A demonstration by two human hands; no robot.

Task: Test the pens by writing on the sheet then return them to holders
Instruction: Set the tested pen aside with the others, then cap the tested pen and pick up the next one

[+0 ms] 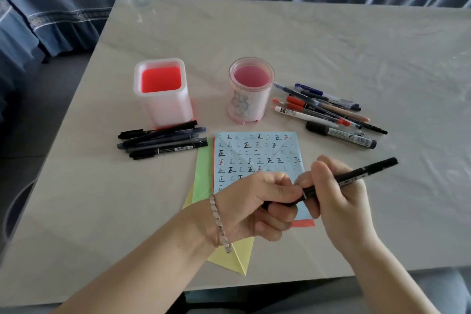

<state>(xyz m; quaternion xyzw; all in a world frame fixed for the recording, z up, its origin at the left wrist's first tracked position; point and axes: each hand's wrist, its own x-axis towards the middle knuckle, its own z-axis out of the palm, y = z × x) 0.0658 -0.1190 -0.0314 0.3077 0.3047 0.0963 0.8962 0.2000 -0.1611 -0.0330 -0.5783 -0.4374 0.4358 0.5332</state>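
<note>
Left hand (254, 204) pinches near end of pen (369, 171), right hand (339, 201) grips barrel, over sheet (254, 153), lower centre. Likely cap step; next: straight axial pull.

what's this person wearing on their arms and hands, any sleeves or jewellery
No sleeve shows on the left arm or the right arm, and there are no gloves. The left wrist carries a silver bracelet made of flat metal links. No ring or watch shows on the left hand or the right hand.
</note>
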